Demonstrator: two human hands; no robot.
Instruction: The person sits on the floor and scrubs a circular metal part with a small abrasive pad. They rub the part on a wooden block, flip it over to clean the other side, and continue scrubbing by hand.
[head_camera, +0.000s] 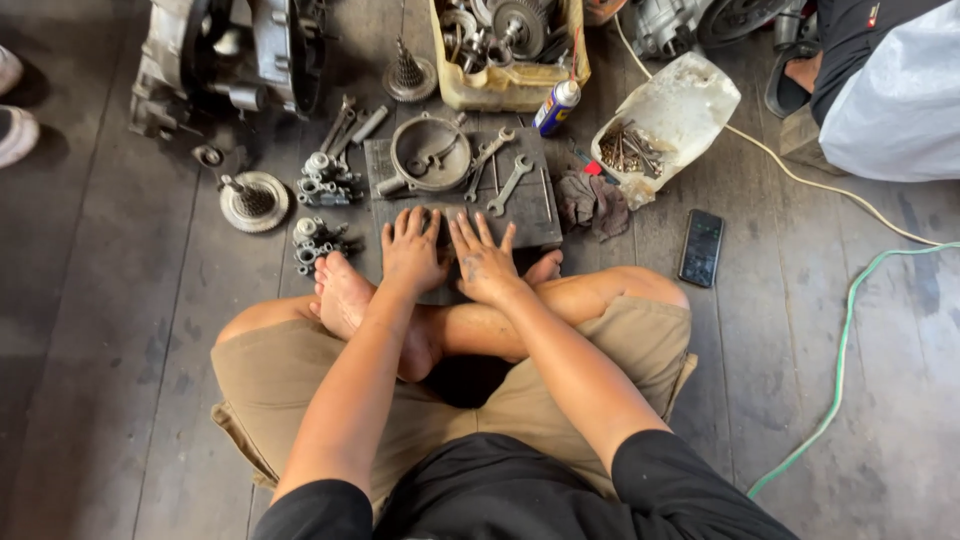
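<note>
Left hand (412, 252) and right hand (482, 262) lie side by side, fingers spread flat, holding nothing, on the near edge of the dark board (540, 215), wrenches (500, 175) and round metal cover (430, 155) just beyond.

Dark flat board (540, 215) under spanners
</note>
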